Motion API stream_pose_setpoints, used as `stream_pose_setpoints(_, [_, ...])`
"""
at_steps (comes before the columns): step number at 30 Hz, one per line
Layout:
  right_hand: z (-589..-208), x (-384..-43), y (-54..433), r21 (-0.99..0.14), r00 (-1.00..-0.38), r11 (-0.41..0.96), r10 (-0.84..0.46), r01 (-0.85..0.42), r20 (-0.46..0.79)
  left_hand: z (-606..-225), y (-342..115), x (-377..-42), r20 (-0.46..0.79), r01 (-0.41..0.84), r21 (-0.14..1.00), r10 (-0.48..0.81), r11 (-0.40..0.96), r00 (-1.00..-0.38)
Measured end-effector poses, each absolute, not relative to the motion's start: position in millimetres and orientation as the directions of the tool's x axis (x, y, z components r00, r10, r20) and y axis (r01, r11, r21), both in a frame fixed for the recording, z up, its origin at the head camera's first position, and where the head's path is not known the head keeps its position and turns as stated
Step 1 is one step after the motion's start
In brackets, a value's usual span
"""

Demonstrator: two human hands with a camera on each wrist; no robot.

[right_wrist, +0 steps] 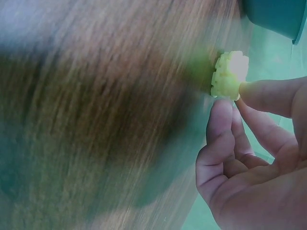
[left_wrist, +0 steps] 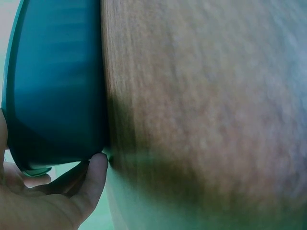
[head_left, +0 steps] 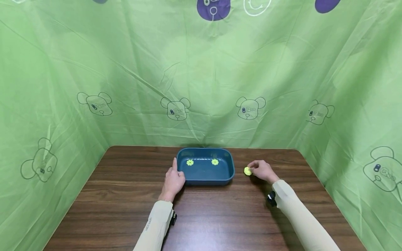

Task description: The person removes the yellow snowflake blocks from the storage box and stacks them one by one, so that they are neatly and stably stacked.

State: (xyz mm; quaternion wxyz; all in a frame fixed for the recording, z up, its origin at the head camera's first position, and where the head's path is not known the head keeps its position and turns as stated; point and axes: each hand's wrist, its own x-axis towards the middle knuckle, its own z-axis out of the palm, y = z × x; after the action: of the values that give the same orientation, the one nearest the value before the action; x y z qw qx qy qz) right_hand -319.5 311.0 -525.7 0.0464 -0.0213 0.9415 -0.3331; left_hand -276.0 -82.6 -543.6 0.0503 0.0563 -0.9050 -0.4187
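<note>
A dark teal rectangular tray [head_left: 205,182] stands at the back of the table, with two yellow flower-shaped discs [head_left: 215,162] inside, toward its far side. My left hand [head_left: 173,179] rests against the tray's left end, index finger straight along the outside and thumb touching the near left corner. In the left wrist view the thumb tip [left_wrist: 98,160] meets the wall low down, near the table. To the tray's right, my right hand [head_left: 262,170] pinches a thick, notched yellow piece [right_wrist: 230,75] between thumb and fingertips. That piece is close to the tabletop; whether it touches is hard to tell.
The dark wood table [head_left: 207,216] has its back edge just behind the tray. Green cloth [head_left: 207,76] with printed bear heads hangs behind and on both sides. Each sleeved forearm carries a small black device [head_left: 272,198] near the wrist.
</note>
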Motion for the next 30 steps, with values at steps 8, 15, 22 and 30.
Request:
stream_pose_setpoints(8, [-524.6, -319.4, 310.1, -0.595, -0.991, 0.803, -0.095, -0.019, -0.096, -543.3, -82.7, -275.3, 0.045, -0.061, 0.765, -0.148, 0.641, -0.988])
stream_pose_setpoints(15, [-527.5, -319.1, 309.4, -0.591, -0.984, 0.806, -0.122, -0.023, -0.129, -543.0, -82.6, -273.7, 0.052, -0.059, 0.761, -0.151, 0.646, -0.987])
stream_pose_setpoints(22, [-528.7, -317.8, 307.2, -0.585, -0.988, 0.81, -0.122, -0.041, -0.099, -542.5, -81.4, -272.3, 0.044, -0.066, 0.762, -0.153, 0.645, -0.987])
stream_pose_setpoints(30, [-522.5, -319.7, 304.8, -0.576, -0.99, 0.815, -0.123, -0.062, -0.068, -543.0, -82.0, -272.3, 0.036, -0.072, 0.763, -0.153, 0.643, -0.988])
